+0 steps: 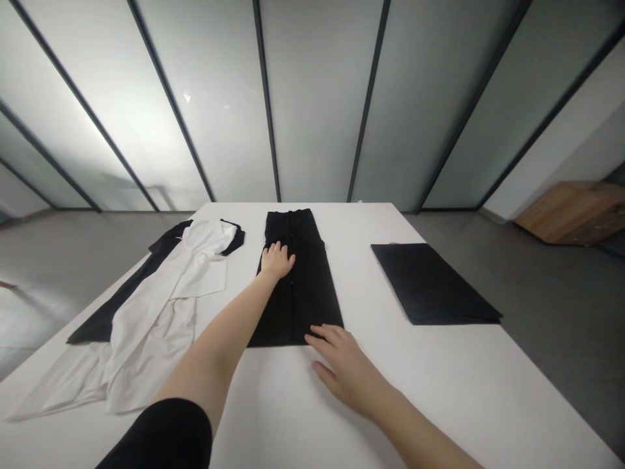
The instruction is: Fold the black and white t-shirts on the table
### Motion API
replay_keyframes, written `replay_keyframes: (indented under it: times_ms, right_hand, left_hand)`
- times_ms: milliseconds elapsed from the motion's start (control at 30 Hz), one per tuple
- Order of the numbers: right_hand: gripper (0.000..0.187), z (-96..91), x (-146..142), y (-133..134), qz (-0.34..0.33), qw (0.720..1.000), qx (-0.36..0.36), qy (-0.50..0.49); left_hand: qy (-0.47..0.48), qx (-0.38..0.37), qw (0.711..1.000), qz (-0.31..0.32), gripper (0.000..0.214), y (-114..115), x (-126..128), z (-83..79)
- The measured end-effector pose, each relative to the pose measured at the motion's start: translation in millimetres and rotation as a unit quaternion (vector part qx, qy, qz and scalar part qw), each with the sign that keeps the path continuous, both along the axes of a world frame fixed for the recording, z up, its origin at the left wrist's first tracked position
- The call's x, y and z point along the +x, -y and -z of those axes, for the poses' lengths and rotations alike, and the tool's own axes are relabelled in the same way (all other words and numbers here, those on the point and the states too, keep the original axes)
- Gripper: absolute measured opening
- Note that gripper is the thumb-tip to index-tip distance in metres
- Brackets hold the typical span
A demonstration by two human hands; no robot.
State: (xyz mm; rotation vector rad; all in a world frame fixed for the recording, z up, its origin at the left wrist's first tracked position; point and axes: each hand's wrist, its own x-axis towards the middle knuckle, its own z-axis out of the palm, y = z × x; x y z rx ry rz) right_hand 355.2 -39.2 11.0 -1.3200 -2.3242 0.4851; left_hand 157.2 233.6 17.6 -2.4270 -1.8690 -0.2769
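At the centre of the frame, a long, narrow folded black buttoned garment (303, 286) lies flat on the white surface (439, 384). The left hand (276, 260) rests palm-down on its upper part, fingers (279, 248) spread flat and gripping nothing. The right hand (344, 368) sits at its lower right corner, fingers (325, 332) loosely extended, their tips touching the hem. A crumpled white shirt (161, 306) lies over a dark garment (97, 322) at left, and a folded black cloth rectangle (432, 283) lies at right.
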Motion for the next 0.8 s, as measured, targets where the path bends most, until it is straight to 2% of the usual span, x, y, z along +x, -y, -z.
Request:
replay_keyframes:
  times_ms: [100, 200, 333, 400, 467, 533, 667, 800]
  right_hand:
    - [0.054, -1.0, -4, 0, 0.011, 1.000, -0.007, 0.022]
    - [0.050, -4.7, -6, 0, -0.003, 0.999, -0.013, 0.045]
    - [0.043, -10.4, -6, 1, -0.026, 0.998, -0.015, 0.054]
    - [0.037, -12.0, -5, 1, -0.036, 0.998, -0.015, 0.042]
    - [0.028, -12.3, -4, 0, -0.042, 0.999, -0.012, 0.025]
    - [0.023, -11.4, -2, -2, -0.037, 0.999, -0.006, 0.004]
    - [0.034, -6.2, 1, -7, 0.016, 1.000, 0.003, -0.007]
    - [0.034, 1.7, -1, -11, 0.042, 0.999, 0.009, 0.019]
  left_hand:
    - [0.021, 0.017, 0.999, -0.022, 0.059, 40, 4, 5.3]
    - [0.009, -0.016, 1.000, 0.000, 0.070, 92, 4, 18.1]
    - [0.019, -0.038, 0.996, 0.076, 0.071, 161, -7, 32.0]
    - [0.039, -0.055, 0.989, 0.134, 0.071, 190, -19, 31.0]
    - [0.067, -0.070, 0.976, 0.194, 0.072, 212, -34, 22.9]
    - [0.094, -0.074, 0.971, 0.208, 0.068, 226, -50, 9.3]
    - [0.077, -0.084, 0.978, 0.177, 0.030, 230, -70, -17.9]
    - [0.016, -0.113, 0.972, 0.205, 0.011, 220, -68, -25.1]
